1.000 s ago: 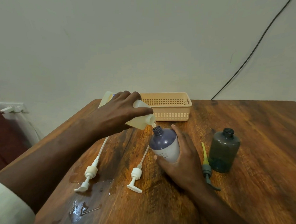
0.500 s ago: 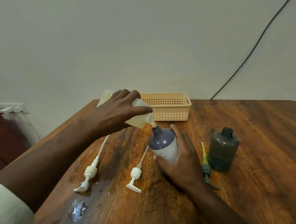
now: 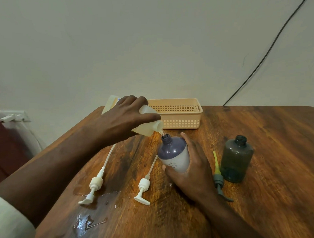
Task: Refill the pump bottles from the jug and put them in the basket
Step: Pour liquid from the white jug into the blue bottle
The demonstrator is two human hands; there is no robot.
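Observation:
My left hand [image 3: 124, 117] grips a pale translucent jug [image 3: 147, 129], tipped so its spout hangs just over the open neck of a purple-and-white bottle [image 3: 172, 153]. A thin stream runs from spout to neck. My right hand [image 3: 192, 166] holds that bottle tilted toward the jug. A dark green bottle [image 3: 236, 159] stands open and upright to the right. The peach basket [image 3: 181, 118] sits behind the jug, and I see nothing in it.
Two white pump heads [image 3: 95, 184] [image 3: 143, 189] with long tubes lie on the wooden table [image 3: 276, 140] in front of me. A grey pump with a yellow tube [image 3: 219, 179] lies beside the green bottle. Spilled liquid [image 3: 88, 221] wets the near left. A black cable [image 3: 261, 60] runs up the wall.
Hardly anything has moved; both hands hold their pose while the jug keeps pouring into the purple bottle.

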